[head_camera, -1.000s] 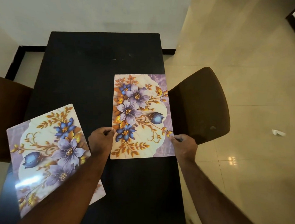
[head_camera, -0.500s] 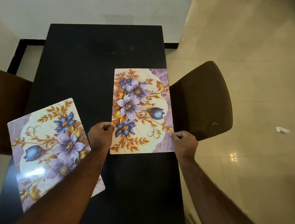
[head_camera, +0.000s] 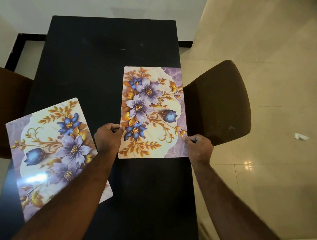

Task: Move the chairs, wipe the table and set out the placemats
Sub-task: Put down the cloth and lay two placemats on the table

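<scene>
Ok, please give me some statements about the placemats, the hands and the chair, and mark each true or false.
1. The left hand and the right hand both pinch the right placemat. True.
2. The left placemat lies square to the table. False: it lies askew.
3. A brown chair stands at the table's right side. True.
4. The table is white. False: it is black.
5. A plate sits on the right placemat. False: nothing sits on it.
</scene>
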`<action>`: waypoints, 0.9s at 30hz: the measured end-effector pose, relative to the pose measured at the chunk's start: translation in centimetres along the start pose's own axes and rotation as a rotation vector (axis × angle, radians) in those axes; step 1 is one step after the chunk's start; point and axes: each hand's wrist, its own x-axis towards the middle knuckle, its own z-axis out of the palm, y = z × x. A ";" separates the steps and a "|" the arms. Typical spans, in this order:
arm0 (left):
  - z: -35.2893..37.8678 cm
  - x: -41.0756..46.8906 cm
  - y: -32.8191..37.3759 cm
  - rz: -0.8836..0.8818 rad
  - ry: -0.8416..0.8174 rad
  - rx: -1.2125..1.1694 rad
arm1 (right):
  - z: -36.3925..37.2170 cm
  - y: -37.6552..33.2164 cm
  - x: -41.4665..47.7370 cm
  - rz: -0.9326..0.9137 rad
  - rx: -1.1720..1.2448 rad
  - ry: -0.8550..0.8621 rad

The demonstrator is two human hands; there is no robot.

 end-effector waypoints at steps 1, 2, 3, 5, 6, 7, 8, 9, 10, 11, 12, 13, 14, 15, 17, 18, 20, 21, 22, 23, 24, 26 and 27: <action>-0.1 0.1 0.1 -0.008 0.007 0.016 | 0.0 -0.1 0.0 -0.002 -0.013 -0.002; -0.2 0.1 0.2 -0.018 0.005 0.023 | 0.0 -0.1 0.1 -0.003 -0.025 -0.002; -0.3 0.2 0.4 -0.029 -0.004 0.022 | 0.0 -0.1 0.2 -0.004 -0.040 -0.003; -0.7 0.0 0.6 -0.055 -0.032 -0.010 | -0.1 -0.2 0.3 -0.001 -0.063 -0.004; -1.2 -0.2 0.8 -0.080 -0.044 -0.057 | 0.0 -0.3 0.2 -0.005 -0.065 -0.005; -1.7 -0.6 0.8 -0.110 -0.052 -0.115 | -0.1 -0.5 0.0 -0.011 -0.071 0.002; -2.3 -1.1 0.9 -0.139 -0.054 -0.162 | -0.2 -0.5 -0.2 -0.025 -0.086 0.021; -3.2 -1.8 0.6 -0.157 -0.039 -0.187 | -0.2 -0.8 -0.7 -0.049 -0.107 0.049; -4.3 -2.6 0.1 -0.156 -0.014 -0.189 | -0.2 -1.1 -1.4 -0.077 -0.128 0.082; -5.6 -3.6 -0.8 -0.143 0.023 -0.183 | 0.0 -1.5 -2.5 -0.110 -0.143 0.108; -7.1 -4.6 -2.0 -0.131 0.062 -0.168 | 0.2 -1.9 -3.8 -0.142 -0.155 0.126; -8.4 -5.7 -3.4 -0.125 0.105 -0.155 | 0.5 -2.3 -5.4 -0.172 -0.171 0.124; -10.1 -6.7 -5.3 -0.137 0.160 -0.130 | 1.2 -2.9 -7.4 -0.205 -0.202 0.091; -11.7 -7.7 -7.4 -0.165 0.221 -0.088 | 2.2 -3.5 -9.6 -0.235 -0.236 0.029; -14.7 -9.5 -11.7 -0.318 0.335 0.064 | 4.7 -4.8 -14.8 -0.277 -0.298 -0.125; -15.9 -10.3 -13.5 -0.436 0.381 0.131 | 5.9 -5.3 -17.2 -0.294 -0.326 -0.193; -18.2 -11.2 -16.5 -0.676 0.428 0.185 | 8.5 -6.0 -21.7 -0.321 -0.368 -0.309; -19.1 -11.5 -17.7 -0.764 0.404 0.186 | 9.8 -6.2 -23.6 -0.327 -0.382 -0.368; -19.7 -11.7 -18.5 -0.812 0.363 0.185 | 10.8 -6.5 -25.2 -0.322 -0.398 -0.418; -20.0 -11.8 -19.1 -0.827 0.312 0.184 | 11.6 -6.7 -26.3 -0.313 -0.418 -0.449; -20.4 -12.0 -19.5 -0.829 0.263 0.190 | 12.3 -7.0 -27.4 -0.313 -0.449 -0.465; -20.8 -12.2 -20.0 -0.803 0.167 0.218 | 13.6 -7.8 -28.8 -0.299 -0.518 -0.457; -21.0 -12.2 -20.0 -0.786 0.128 0.221 | 14.1 -8.1 -29.2 -0.280 -0.543 -0.443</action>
